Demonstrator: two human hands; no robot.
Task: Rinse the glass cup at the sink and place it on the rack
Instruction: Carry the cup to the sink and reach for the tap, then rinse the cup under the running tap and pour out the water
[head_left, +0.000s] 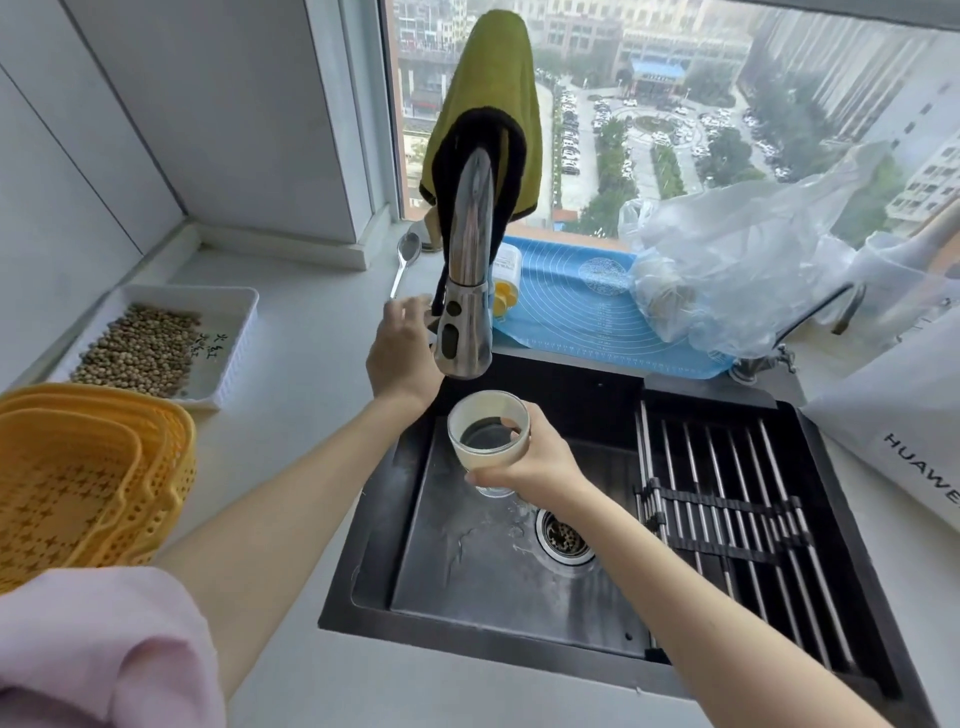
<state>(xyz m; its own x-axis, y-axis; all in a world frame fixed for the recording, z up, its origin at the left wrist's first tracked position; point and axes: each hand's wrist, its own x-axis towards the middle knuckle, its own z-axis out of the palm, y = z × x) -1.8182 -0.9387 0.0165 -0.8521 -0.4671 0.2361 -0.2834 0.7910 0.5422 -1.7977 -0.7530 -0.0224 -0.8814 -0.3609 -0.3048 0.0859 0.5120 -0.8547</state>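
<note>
Pale counter (306, 395) runs under a high window. Left hand (402, 358) reaches behind the faucet (465, 291), fingers loosely spread, holding nothing. Right hand (524, 457) wraps the glass cup (488, 441) mid-wall over the sink (467, 582): light, rigid, breakable, likely slippery when wet. Rack (737, 514) waits right; the bag (904, 436) reads "HUAWE".

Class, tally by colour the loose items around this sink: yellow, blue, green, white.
Yellow: 1, basket stack
Blue: 1, mat
Green: 1, cloth on the faucet
White: 2, tray, bag
Total: 5
</note>
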